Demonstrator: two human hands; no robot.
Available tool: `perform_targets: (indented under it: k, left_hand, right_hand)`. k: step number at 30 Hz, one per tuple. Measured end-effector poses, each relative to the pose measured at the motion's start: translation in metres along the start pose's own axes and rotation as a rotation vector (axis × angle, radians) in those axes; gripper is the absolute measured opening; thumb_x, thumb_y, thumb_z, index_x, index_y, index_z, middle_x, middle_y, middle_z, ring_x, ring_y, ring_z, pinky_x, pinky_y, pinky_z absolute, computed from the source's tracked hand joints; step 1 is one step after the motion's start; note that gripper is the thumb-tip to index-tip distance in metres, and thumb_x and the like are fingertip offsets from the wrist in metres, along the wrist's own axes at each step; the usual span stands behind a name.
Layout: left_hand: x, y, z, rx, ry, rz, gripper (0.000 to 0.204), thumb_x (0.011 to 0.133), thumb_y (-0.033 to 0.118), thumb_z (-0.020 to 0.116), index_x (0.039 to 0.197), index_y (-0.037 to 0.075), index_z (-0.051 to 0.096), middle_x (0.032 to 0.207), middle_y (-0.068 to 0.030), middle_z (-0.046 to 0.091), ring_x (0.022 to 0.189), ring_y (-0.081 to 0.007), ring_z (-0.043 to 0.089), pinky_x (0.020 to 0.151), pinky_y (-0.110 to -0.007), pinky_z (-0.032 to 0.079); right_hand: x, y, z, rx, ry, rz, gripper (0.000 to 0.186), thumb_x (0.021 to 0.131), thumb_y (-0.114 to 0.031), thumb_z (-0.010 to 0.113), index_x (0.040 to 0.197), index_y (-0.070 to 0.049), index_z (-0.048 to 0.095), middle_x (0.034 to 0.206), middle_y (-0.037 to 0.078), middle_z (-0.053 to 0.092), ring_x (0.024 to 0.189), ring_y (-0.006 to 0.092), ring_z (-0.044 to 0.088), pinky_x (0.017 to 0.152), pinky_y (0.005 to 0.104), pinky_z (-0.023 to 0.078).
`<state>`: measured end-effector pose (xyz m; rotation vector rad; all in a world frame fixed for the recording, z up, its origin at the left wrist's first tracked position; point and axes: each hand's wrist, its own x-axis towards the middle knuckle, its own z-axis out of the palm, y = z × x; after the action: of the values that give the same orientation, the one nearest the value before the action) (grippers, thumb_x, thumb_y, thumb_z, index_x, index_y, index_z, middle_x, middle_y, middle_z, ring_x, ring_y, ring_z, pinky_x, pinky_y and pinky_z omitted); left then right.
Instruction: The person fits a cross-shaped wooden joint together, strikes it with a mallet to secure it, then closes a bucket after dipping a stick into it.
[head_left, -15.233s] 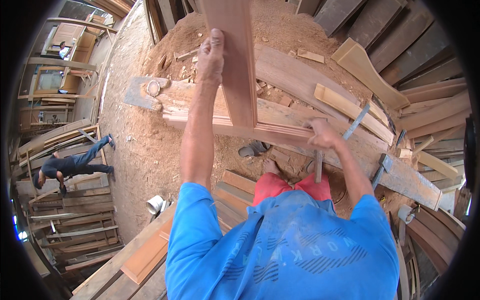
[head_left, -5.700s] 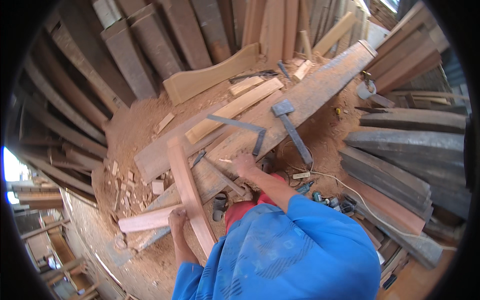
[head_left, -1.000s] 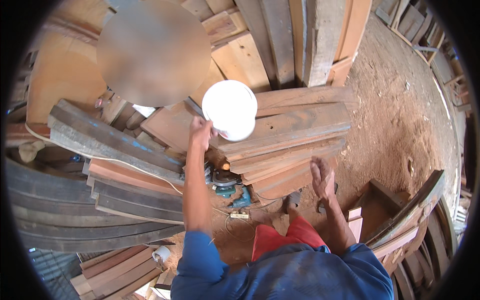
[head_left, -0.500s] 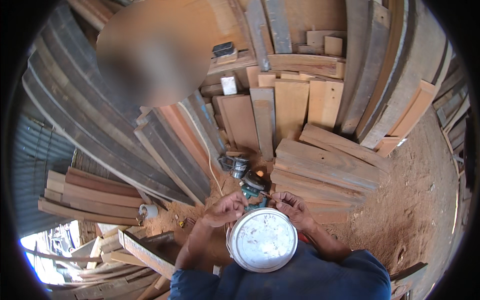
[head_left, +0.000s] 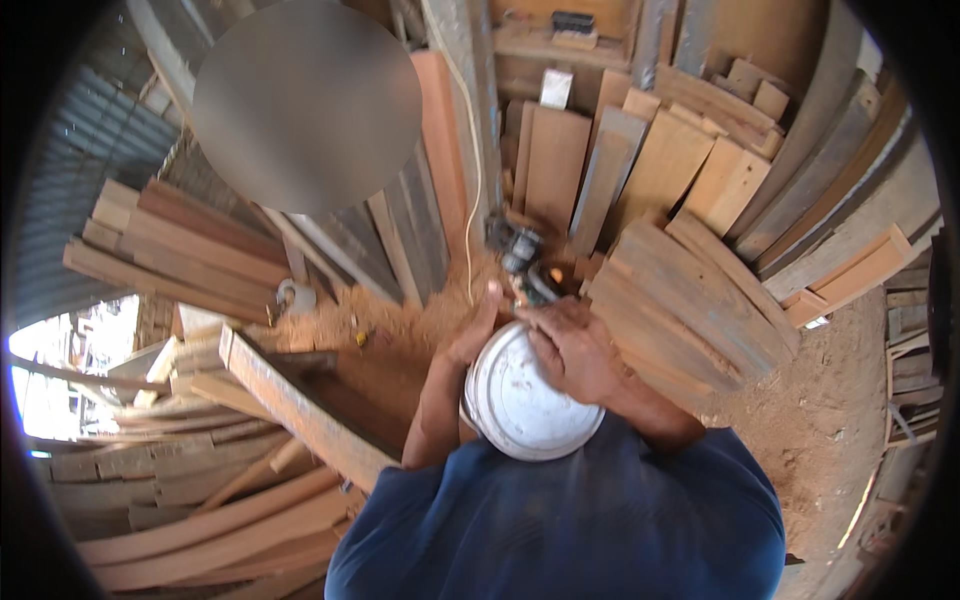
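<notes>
In the head view, a white, round, bucket-like container (head_left: 525, 410) with a ringed, stained circular top sits close against the front of the person's dark blue shirt (head_left: 560, 520), between the two hands. The left hand (head_left: 475, 335) lies along the container's far left side with the thumb pointing away from the body; its fingers are mostly hidden, so whether they grip cannot be told. The right hand (head_left: 580, 355) reaches over the far right edge, its bent fingers touching the top; how firmly it is closed there cannot be told either.

Just beyond the hands, dark and teal power tools (head_left: 520, 250), partly hidden, lie on the ground. A thin, pale cable (head_left: 465, 120) runs down toward them. To their right is a stack of broad, weathered brown planks (head_left: 690, 310), and behind it pale yellowish wooden boards (head_left: 725, 185) lean in a row beside a reddish-brown flat board (head_left: 555, 165).

On the left, a long, rough-edged wooden beam (head_left: 305, 410) slants toward the person. Near its far end stands a small white cylindrical vessel (head_left: 298, 298). Sawdust-covered brown ground (head_left: 835, 430) spreads on the right.
</notes>
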<state>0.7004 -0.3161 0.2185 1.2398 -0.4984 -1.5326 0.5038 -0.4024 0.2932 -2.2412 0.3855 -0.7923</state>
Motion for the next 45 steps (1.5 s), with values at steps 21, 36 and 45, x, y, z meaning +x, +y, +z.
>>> perform_targets:
  k: [21,36,45]
  left_hand:
    - [-0.057,0.026,-0.06,-0.07,0.044,0.01,0.063,0.1,0.063,0.044,0.124,0.005,0.049,0.079,-0.0132,0.064,0.068,-0.0189,0.061,0.059,-0.032,0.049]
    - [-0.045,0.011,-0.062,0.031,0.156,0.123,0.041,0.1,0.011,0.059,0.139,0.003,0.05,0.122,-0.0095,0.066,0.105,-0.018,0.064,0.092,-0.035,0.053]
    - [-0.037,0.011,-0.067,0.193,0.126,0.146,0.032,0.103,0.015,0.057,0.133,0.004,0.058,0.115,-0.0059,0.069,0.101,-0.0131,0.062,0.09,-0.032,0.051]
  right_hand:
    - [0.009,-0.019,-0.08,0.659,0.363,0.112,0.026,0.083,-0.009,0.079,0.103,-0.005,0.063,0.092,0.005,0.064,0.077,0.009,0.062,0.067,0.0239,0.052]
    - [0.052,0.009,0.024,0.042,0.342,0.07,0.023,0.096,-0.011,0.063,0.116,0.0,0.062,0.091,0.012,0.069,0.08,0.0137,0.065,0.07,0.0295,0.053]
    - [0.04,-0.088,0.039,-0.431,-0.882,0.063,0.017,0.084,-0.002,0.059,0.099,0.002,0.064,0.091,0.019,0.071,0.08,0.038,0.071,0.072,0.0467,0.056]
